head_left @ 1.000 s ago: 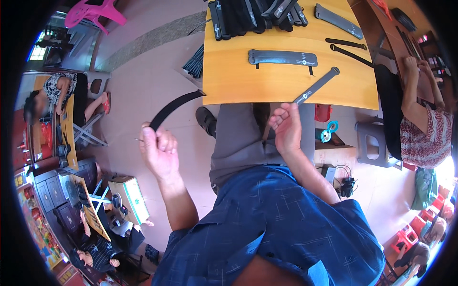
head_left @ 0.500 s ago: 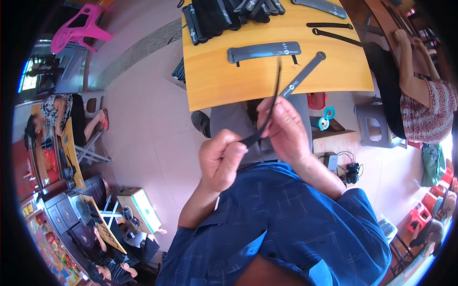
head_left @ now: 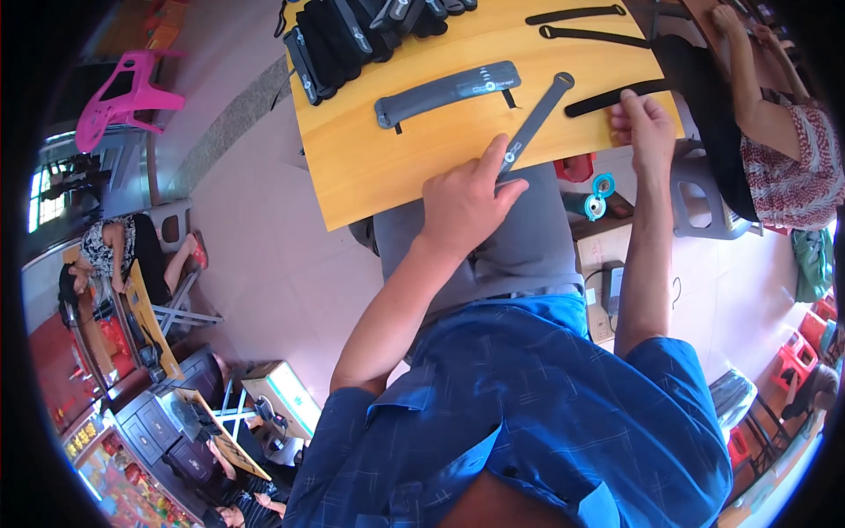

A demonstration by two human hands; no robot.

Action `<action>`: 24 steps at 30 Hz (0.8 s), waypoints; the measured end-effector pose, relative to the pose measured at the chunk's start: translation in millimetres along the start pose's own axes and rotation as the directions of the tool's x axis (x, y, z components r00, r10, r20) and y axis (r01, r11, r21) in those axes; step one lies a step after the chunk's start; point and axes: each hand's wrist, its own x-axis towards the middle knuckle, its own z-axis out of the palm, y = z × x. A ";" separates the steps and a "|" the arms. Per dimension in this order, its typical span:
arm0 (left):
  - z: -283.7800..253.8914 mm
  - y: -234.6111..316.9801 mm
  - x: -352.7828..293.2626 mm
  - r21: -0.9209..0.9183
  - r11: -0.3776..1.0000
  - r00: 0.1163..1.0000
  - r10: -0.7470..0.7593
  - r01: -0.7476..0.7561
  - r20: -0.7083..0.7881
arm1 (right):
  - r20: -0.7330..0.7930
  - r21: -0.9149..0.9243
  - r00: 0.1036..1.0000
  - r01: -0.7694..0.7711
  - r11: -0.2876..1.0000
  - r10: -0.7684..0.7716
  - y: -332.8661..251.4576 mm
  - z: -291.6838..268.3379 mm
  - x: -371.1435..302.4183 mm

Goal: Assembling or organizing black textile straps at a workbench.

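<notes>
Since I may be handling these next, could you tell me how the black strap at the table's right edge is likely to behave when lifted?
The black strap, pinched by the right hand, lies thin and flat with a slight curve, so it probably flops when lifted. It looks light for its length. Lying flat on the wooden table, it should not roll.
</notes>
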 end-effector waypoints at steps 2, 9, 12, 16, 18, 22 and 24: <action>4.2 -0.9 1.0 0.069 0.998 0.996 -0.004 -0.002 0.085 | -0.204 -0.401 0.962 0.085 0.912 -0.179 -9.0 -5.1 5.1; 14.5 -5.4 2.7 0.169 0.985 0.988 -0.002 -0.025 0.157 | -0.130 -0.822 0.961 0.035 0.569 -0.246 -14.8 -7.7 20.2; 13.4 -7.4 3.3 0.141 0.989 0.993 0.022 -0.039 0.116 | -0.112 -0.877 0.950 0.043 0.478 -0.292 -16.9 -5.6 21.8; 3.9 -13.9 -1.5 0.133 0.990 0.997 0.036 -0.046 0.072 | -0.057 -0.809 0.921 0.183 0.559 -0.385 -28.5 6.5 -4.1; -9.0 -17.0 -8.8 0.124 0.991 0.996 0.029 -0.040 0.086 | 0.035 -0.639 0.865 0.405 0.654 -0.501 -30.4 21.1 -30.2; -53.1 -5.8 -20.7 0.102 0.993 0.996 0.044 -0.052 0.082 | 0.507 -0.347 0.525 0.850 0.396 -0.683 -59.1 61.9 -106.4; -70.3 -4.2 -27.1 -0.042 0.990 0.983 0.135 -0.131 0.121 | 0.732 -0.141 0.332 0.928 0.345 -0.595 -70.8 80.0 -137.9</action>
